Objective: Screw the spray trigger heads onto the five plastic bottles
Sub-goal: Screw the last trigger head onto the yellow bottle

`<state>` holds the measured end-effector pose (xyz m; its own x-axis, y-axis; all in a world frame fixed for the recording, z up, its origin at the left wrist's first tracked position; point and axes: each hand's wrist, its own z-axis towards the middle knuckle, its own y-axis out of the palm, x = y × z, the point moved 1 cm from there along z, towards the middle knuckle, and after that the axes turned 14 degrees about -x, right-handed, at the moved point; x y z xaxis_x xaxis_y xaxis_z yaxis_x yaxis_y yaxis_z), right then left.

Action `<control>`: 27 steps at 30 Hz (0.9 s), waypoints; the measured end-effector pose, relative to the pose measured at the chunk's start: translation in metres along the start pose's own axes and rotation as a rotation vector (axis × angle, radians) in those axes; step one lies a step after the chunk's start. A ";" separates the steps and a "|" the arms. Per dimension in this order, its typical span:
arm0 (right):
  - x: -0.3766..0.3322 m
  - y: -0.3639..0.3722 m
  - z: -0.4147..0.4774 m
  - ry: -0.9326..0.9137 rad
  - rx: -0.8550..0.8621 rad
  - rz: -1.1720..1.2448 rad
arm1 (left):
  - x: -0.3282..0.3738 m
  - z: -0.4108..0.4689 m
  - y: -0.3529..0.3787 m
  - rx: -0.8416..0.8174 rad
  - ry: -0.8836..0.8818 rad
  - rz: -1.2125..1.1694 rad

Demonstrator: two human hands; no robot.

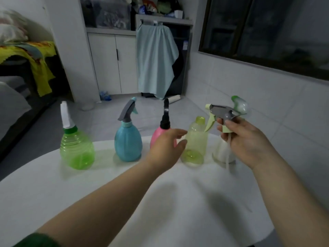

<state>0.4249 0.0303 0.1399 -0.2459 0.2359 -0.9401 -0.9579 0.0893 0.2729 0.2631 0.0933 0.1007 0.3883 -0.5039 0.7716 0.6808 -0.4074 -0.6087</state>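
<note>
Five bottles stand in a row along the far edge of the white table [124, 202]. From the left: a green bottle [77, 150] with a white head, a blue bottle [128, 141] with a grey head, a pink bottle [156, 138] with a black head, a pale yellow-green bottle [195, 139] with its neck bare, and a white bottle [219, 152] with a green-white head, mostly behind my right hand. My right hand [243, 139] holds a grey and light-green trigger head [222, 113] by its collar, its tube hanging down. My left hand [167, 148] is open, fingers spread just left of the yellow-green bottle.
The table's far edge runs just behind the bottles, with tiled floor beyond. White cabinets and a hanging light-blue cloth [154, 59] stand at the back. A bed with a yellow cover [26, 54] is at the left, a dark window at the right.
</note>
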 end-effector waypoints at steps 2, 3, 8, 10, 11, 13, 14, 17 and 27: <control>-0.001 -0.011 0.003 -0.037 0.000 0.097 | 0.000 0.022 0.008 0.019 -0.019 0.017; -0.002 -0.016 0.004 -0.061 0.001 0.154 | -0.001 0.032 0.011 0.014 -0.026 0.026; -0.006 -0.036 0.009 -0.138 0.062 0.303 | -0.004 0.075 0.020 -0.057 -0.175 -0.031; -0.008 -0.044 0.010 -0.156 0.096 0.309 | -0.005 0.089 0.022 -0.074 -0.207 -0.074; -0.009 -0.048 0.010 -0.167 0.116 0.304 | -0.006 0.093 0.024 -0.095 -0.210 -0.091; -0.011 -0.053 0.010 -0.188 0.158 0.285 | -0.011 0.095 0.029 -0.141 -0.213 -0.112; -0.012 -0.056 0.010 -0.193 0.180 0.267 | -0.015 0.094 0.032 -0.155 -0.211 -0.102; -0.015 -0.061 0.010 -0.186 0.214 0.200 | -0.024 0.088 0.043 -0.161 -0.177 -0.036; -0.021 -0.063 0.004 -0.183 0.205 0.182 | -0.011 0.095 0.060 -0.113 -0.066 -0.134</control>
<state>0.4913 0.0232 0.1431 -0.3614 0.4344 -0.8250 -0.8462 0.2187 0.4859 0.3586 0.1467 0.0734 0.3414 -0.3901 0.8551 0.6565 -0.5521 -0.5140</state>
